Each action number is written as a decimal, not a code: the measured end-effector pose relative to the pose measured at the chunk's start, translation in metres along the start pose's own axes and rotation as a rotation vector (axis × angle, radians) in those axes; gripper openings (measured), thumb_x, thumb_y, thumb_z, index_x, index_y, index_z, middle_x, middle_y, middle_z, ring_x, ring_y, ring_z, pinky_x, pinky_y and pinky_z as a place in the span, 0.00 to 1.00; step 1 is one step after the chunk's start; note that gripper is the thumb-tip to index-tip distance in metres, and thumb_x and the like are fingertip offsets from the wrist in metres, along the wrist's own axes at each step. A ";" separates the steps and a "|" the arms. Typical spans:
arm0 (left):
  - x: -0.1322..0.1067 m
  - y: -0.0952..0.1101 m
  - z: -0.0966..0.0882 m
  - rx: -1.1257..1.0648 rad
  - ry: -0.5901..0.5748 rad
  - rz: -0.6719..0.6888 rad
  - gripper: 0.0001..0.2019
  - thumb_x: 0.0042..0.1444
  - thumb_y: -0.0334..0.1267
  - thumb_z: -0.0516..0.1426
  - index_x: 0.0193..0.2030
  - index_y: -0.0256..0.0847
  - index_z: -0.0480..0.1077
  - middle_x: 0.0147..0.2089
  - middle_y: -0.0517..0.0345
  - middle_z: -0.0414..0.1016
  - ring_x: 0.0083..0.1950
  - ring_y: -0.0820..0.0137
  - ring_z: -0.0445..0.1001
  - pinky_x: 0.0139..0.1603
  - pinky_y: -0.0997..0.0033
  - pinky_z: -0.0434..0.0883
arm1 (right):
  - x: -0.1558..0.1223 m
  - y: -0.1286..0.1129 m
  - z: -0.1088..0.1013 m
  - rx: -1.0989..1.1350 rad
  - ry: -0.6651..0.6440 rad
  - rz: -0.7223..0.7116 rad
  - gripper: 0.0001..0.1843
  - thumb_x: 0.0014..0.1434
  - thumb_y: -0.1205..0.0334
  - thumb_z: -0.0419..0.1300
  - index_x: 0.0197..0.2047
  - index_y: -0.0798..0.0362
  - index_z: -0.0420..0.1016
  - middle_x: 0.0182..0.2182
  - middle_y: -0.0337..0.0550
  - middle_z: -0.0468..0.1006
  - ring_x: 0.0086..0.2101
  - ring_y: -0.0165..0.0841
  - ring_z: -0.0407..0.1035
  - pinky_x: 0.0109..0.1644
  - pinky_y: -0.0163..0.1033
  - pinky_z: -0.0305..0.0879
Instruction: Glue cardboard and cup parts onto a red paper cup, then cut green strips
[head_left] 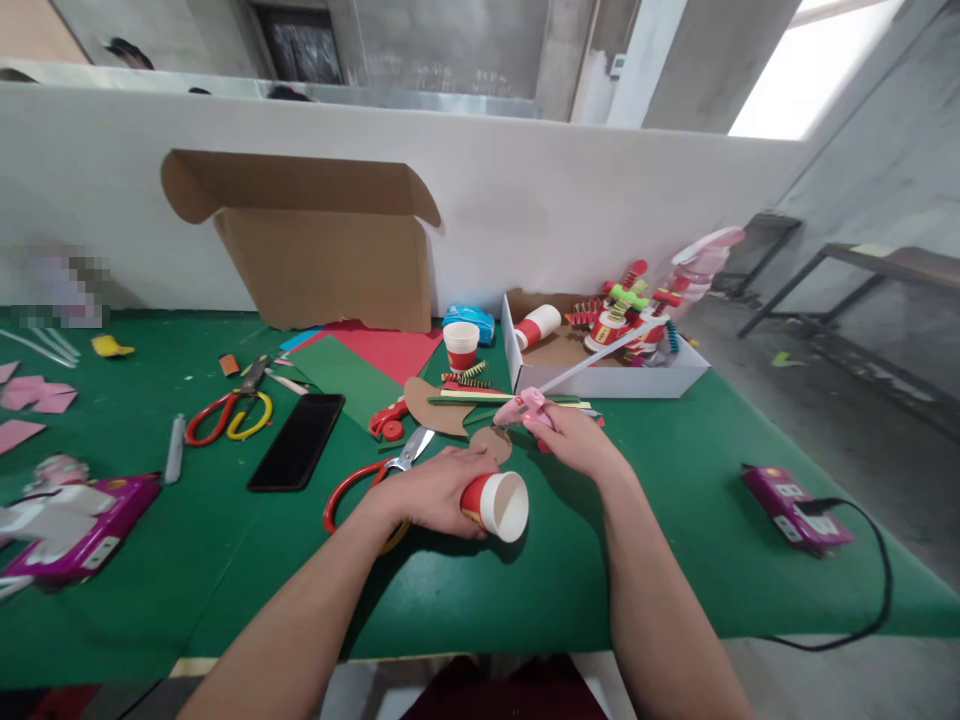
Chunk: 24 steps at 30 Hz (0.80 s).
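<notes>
My left hand [442,490] grips a red and white paper cup [508,508], tipped on its side with its white mouth turned toward me. In my right hand [570,435] is a pink hot glue gun [525,404], with a long pale glue stick [592,358] sticking out of its back. The nozzle points at a round brown cardboard piece [493,443] beyond the cup; whether they touch, I cannot tell. Beneath my left wrist lie large scissors [356,492] with red and yellow handles. A curved cardboard scrap [435,408] rests just past my left hand.
A white box [615,382] holding decorated cups stands at the back right. Near it are an upright paper cup [460,345] and coloured paper [341,380]. A phone [296,442] and second scissors [232,405] lie left. At right, a cable [885,570] runs from a purple pack [795,508].
</notes>
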<state>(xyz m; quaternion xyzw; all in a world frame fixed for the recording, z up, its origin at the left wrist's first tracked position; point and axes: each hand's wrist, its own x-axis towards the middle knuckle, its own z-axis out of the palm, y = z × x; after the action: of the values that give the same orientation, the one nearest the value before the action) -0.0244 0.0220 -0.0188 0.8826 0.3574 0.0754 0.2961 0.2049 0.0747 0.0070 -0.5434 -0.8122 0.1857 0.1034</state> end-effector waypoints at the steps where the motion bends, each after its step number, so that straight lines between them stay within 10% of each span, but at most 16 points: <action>1: 0.000 0.000 0.000 -0.003 -0.002 -0.002 0.26 0.42 0.49 0.67 0.47 0.43 0.66 0.54 0.50 0.71 0.56 0.52 0.70 0.57 0.57 0.64 | 0.000 0.000 0.000 -0.005 -0.001 0.001 0.14 0.68 0.57 0.52 0.45 0.57 0.75 0.39 0.51 0.81 0.38 0.37 0.73 0.38 0.35 0.58; 24: 0.000 0.004 -0.004 -0.013 -0.017 -0.020 0.25 0.42 0.49 0.67 0.46 0.44 0.66 0.53 0.50 0.71 0.56 0.51 0.70 0.56 0.56 0.64 | 0.001 0.007 0.000 -0.053 -0.020 0.038 0.17 0.68 0.54 0.51 0.46 0.57 0.74 0.42 0.53 0.80 0.40 0.38 0.73 0.40 0.36 0.58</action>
<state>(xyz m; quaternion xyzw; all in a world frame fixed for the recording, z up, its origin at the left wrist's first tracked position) -0.0232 0.0216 -0.0136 0.8778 0.3629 0.0671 0.3054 0.2108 0.0780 0.0040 -0.5595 -0.8072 0.1715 0.0775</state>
